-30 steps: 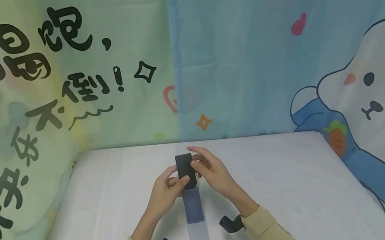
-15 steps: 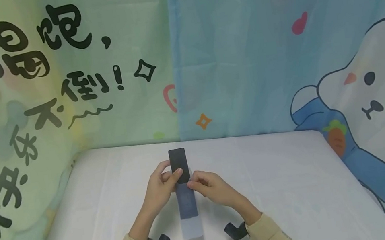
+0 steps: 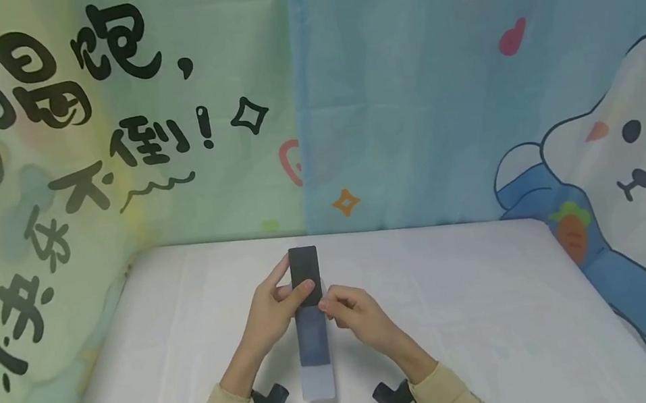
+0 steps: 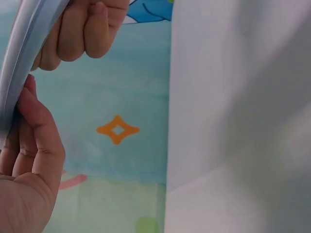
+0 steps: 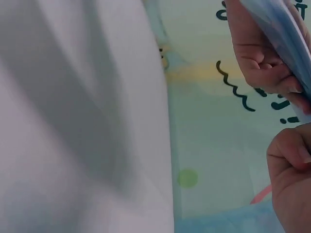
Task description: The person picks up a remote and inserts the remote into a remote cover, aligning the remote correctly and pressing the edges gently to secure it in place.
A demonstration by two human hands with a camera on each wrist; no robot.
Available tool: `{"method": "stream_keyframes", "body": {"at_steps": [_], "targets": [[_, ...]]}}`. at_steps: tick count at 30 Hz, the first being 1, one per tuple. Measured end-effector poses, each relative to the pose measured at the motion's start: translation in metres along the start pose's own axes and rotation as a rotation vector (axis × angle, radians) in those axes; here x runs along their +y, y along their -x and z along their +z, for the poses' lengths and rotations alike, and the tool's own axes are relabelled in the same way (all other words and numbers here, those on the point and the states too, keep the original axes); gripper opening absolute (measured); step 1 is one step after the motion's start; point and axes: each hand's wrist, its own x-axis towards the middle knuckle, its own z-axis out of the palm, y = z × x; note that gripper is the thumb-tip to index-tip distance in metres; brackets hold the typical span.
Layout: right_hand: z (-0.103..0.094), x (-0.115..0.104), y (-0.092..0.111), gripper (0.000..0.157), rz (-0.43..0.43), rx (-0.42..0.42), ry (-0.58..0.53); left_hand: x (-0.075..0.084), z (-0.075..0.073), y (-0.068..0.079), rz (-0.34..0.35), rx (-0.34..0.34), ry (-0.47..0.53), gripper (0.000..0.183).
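Note:
A long, flat folding strip (image 3: 313, 335) hangs upright between the hands in the head view. Its upper panel is black, the middle one slate blue and the lowest pale and see-through. My left hand (image 3: 273, 310) holds the black panel from the left, thumb across its front and fingers behind. At the right edge, where black meets blue, my right hand (image 3: 359, 312) pinches with thumb and curled forefinger. The left wrist view shows the strip (image 4: 29, 53) edge-on, in thin layers, beside the left hand (image 4: 34, 160). The right hand (image 5: 294, 179) is partly cut off in its wrist view.
A white cloth-covered table (image 3: 467, 318) lies under both arms. Printed curtains, green (image 3: 224, 194) and blue (image 3: 410, 115), hang behind it and at its sides. A black wrist mount sits at each sleeve cuff.
The right hand has come down from the black panel's upper right edge to its lower right corner. The left hand keeps its hold, and the strip has risen slightly.

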Motion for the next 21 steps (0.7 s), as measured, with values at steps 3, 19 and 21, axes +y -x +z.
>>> {"method": "stream_keyframes", "body": {"at_steps": [3,19,21], "targets": [[0.002,-0.003,-0.001,0.028,-0.004,0.050,-0.091,0.004,0.000,-0.002,-0.016,-0.022,0.031,0.077],[0.009,-0.019,-0.018,0.033,0.161,0.219,-0.436,0.011,0.000,-0.006,-0.034,-0.055,0.042,0.074],[0.009,-0.018,-0.018,0.033,0.140,0.203,-0.357,0.012,-0.002,-0.006,-0.024,-0.031,0.014,0.076]]}}
